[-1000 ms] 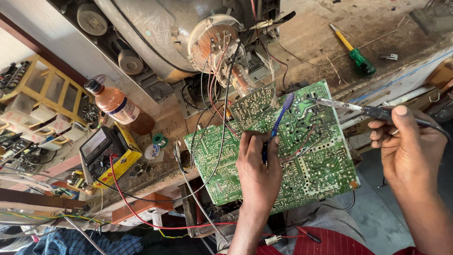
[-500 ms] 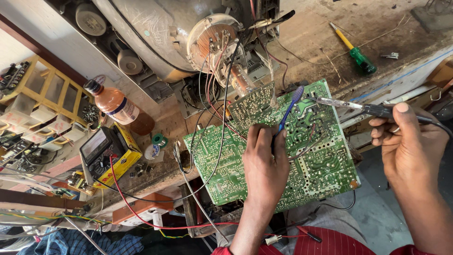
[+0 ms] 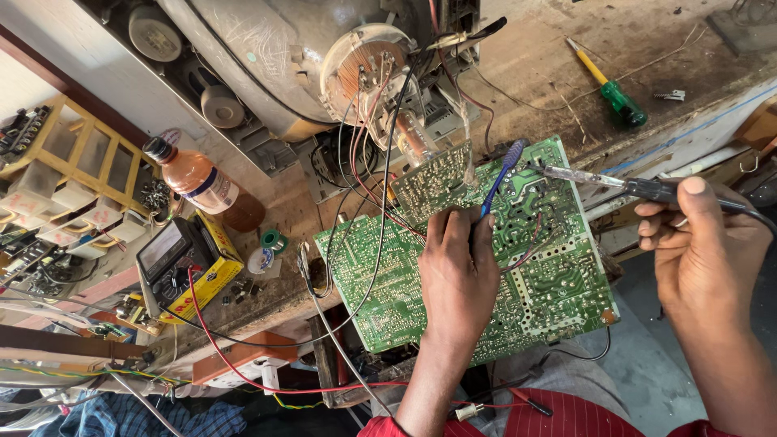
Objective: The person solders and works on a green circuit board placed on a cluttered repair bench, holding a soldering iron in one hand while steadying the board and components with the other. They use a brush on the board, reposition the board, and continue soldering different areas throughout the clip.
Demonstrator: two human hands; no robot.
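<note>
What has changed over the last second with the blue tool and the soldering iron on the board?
The left hand has swung the blue-handled tool so its head now points up and right, close to the soldering iron tip; a second ago it sat lower on the green circuit board. The right hand keeps its grip on the iron, tip at the same upper edge. Board, brown bottle and green screwdriver have not moved.

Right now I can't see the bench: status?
Left hand grips blue brush on green circuit board. Right hand holds soldering iron, tip at board. Wires cross board.
</note>
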